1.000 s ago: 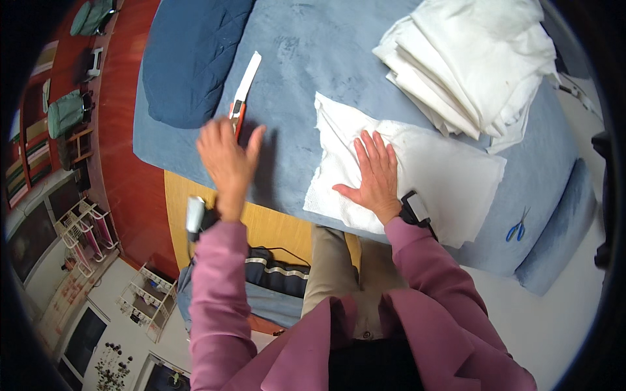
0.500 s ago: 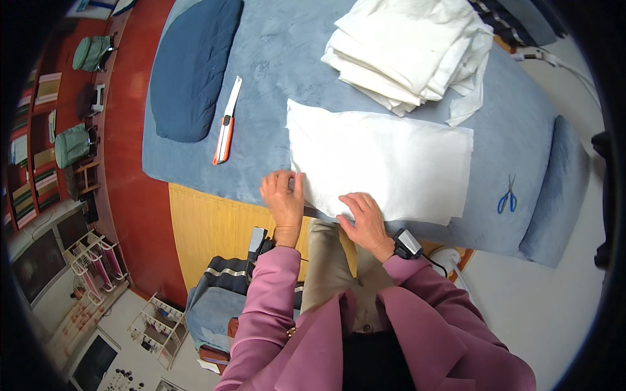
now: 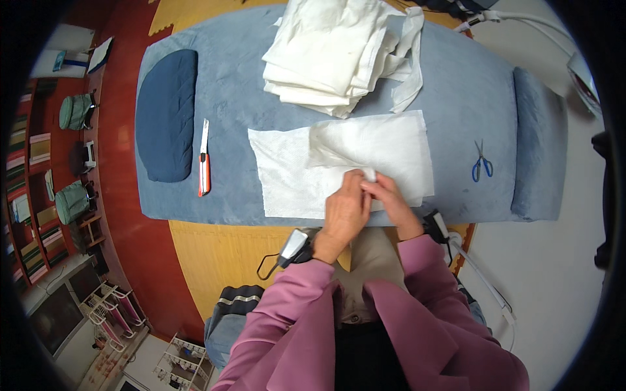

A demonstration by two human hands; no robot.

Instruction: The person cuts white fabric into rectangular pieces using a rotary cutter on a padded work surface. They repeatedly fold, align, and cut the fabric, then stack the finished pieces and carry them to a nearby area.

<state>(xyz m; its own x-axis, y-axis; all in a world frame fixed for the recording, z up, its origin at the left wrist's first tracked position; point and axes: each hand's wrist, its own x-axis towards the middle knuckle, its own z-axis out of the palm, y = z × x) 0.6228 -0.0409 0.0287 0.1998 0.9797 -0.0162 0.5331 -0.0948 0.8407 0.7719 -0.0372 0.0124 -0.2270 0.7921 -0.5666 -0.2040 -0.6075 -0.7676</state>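
A thin white cloth point(image 3: 283, 173) lies on the blue padded bed in front of me. Its left part is flat, while a top layer is lifted and turned over toward the right. My left hand point(image 3: 345, 212) pinches a bunched edge of that layer near the cloth's middle. Close against it, the fingers of my right hand point(image 3: 392, 197) grip the same edge; the fingertips partly hide the fold. Beyond the cloth stands a stack of folded white cloths point(image 3: 326, 55), with a loose strip hanging off its right side.
An orange and white utility knife point(image 3: 205, 173), blade out, lies to the left beside a dark blue pillow point(image 3: 166, 117). Blue-handled scissors point(image 3: 482, 169) rest on the right, before a bolster point(image 3: 538, 143). The bed point(image 3: 228, 85) has its near edge just before my body.
My left hand has moved right from the cloth's left corner to its middle, and both hands now meet. The top layer has been raised and folded back. The view has shifted.
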